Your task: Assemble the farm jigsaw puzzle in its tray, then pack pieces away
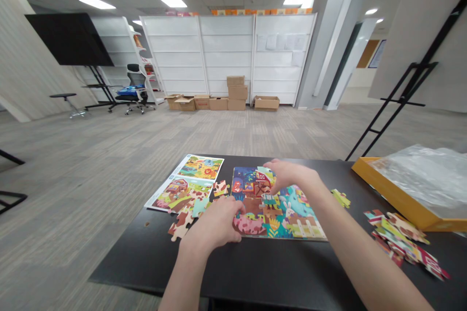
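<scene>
A person's two bare hands work at a colourful jigsaw puzzle lying flat on a black table. The puzzle shows animals, flowers and a white fence. The left hand is at the puzzle's lower left edge, its thumb and forefinger parted with nothing seen between them. The right hand arches over the puzzle's upper middle, fingers and thumb beside a red barn piece; I cannot tell whether it grips that piece or only touches it.

Left of the puzzle is a printed sheet with two farm and animal scenes, brown-and-cream pieces near its lower edge. Right of the puzzle, past the right forearm, sits a yellow-green piece; farther right are a heap of loose pieces and a yellow box holding crumpled clear plastic.

Well beyond the puzzle, across a grey floor, cardboard boxes stand before white shelving. Beyond it to the left are a black screen and an office chair.
</scene>
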A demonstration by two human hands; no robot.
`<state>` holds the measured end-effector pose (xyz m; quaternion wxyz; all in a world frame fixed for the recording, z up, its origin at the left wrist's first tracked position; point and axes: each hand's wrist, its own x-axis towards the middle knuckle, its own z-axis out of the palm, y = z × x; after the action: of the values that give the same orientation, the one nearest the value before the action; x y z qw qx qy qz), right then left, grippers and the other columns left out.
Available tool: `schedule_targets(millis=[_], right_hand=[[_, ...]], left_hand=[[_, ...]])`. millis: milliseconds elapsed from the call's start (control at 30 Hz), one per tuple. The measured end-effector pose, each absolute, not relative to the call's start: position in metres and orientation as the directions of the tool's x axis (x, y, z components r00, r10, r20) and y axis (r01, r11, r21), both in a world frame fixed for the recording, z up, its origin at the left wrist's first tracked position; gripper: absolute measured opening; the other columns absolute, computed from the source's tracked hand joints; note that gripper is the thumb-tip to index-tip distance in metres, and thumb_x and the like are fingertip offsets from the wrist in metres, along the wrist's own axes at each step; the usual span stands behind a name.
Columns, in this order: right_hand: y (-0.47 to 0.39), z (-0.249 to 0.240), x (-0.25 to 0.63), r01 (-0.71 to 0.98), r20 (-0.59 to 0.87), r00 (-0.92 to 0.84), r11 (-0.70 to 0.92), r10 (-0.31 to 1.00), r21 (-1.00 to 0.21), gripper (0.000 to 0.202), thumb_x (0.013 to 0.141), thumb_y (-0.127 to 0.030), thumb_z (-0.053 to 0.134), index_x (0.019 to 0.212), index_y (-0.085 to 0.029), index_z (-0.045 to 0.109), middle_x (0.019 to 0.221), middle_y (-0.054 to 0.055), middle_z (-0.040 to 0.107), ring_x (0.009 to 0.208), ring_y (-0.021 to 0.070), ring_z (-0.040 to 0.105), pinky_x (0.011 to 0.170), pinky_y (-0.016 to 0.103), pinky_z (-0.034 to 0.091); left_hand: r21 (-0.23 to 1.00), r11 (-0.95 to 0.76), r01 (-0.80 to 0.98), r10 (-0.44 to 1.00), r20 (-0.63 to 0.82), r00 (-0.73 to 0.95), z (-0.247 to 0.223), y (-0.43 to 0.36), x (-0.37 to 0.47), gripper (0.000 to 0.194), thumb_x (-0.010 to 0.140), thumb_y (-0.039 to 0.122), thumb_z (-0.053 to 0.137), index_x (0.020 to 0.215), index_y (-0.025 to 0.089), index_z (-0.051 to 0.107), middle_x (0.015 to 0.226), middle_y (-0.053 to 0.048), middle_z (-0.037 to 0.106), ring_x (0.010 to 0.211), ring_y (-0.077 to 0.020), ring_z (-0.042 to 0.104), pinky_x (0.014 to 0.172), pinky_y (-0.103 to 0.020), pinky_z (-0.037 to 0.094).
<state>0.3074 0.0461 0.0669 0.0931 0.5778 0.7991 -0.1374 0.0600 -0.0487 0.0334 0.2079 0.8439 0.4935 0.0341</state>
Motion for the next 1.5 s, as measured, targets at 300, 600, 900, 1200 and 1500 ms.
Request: schedule_targets(millis=[300,600,900,1200,1500], right_hand=[[0.084,0.046,0.382,0.986,-0.191,-0.155,0.141,0.969,-0.084,0.044,0.067,-0.025,0.080,0.110,-0.019,0.074,0.112,0.012,0.074,0.099,0.0281,0.070,0.082,0.032,0.052],[0.085,0.031,0.365,0.975,-0.282,-0.214,0.187,0.935,-0.120,0.048,0.057,-0.021,0.084,0.105,-0.020,0.076,0.102,0.008,0.075,0.091,0.0248,0.070,0.076,0.030,0.052],[0.091,0.024,0.379,0.950,-0.201,-0.251,0.201,0.947,-0.238,0.045,0.059,-0.021,0.081,0.104,-0.017,0.074,0.106,0.009,0.074,0.089,0.0234,0.069,0.070,0.027,0.051],[0.098,0.011,0.383,0.862,-0.008,-0.283,0.251,0.959,-0.441,0.029,0.080,-0.013,0.061,0.107,-0.017,0.071,0.105,0.008,0.075,0.093,0.0188,0.069,0.083,0.027,0.055],[0.100,0.000,0.377,0.821,0.039,-0.286,0.266,0.957,-0.505,0.024,0.083,-0.012,0.059,0.100,-0.016,0.076,0.098,0.007,0.077,0.089,0.0189,0.071,0.085,0.028,0.055]], left_hand=[[0.366,-0.485,0.794,0.858,0.020,0.514,0.031,-0.048,0.078,0.033,0.081,0.043,0.072,0.106,0.021,0.067,0.112,-0.007,0.064,0.107,-0.0269,0.060,0.094,-0.037,0.048],[0.241,-0.576,0.781,0.816,0.222,0.533,0.003,-0.037,0.132,0.039,0.096,0.032,0.055,0.134,0.023,0.056,0.140,-0.009,0.057,0.130,-0.0279,0.049,0.110,-0.046,0.040],[0.224,-0.571,0.790,0.821,0.139,0.554,-0.005,-0.033,0.133,0.041,0.097,0.038,0.053,0.135,0.024,0.058,0.150,-0.010,0.051,0.137,-0.0294,0.047,0.112,-0.048,0.039],[0.268,-0.587,0.764,0.808,0.125,0.576,-0.001,-0.033,0.133,0.040,0.097,0.035,0.052,0.135,0.021,0.057,0.147,-0.010,0.054,0.137,-0.0283,0.046,0.112,-0.047,0.039],[0.265,-0.587,0.765,0.807,0.113,0.580,-0.001,-0.033,0.132,0.041,0.097,0.036,0.052,0.135,0.021,0.056,0.148,-0.011,0.053,0.138,-0.0285,0.045,0.113,-0.048,0.037]])
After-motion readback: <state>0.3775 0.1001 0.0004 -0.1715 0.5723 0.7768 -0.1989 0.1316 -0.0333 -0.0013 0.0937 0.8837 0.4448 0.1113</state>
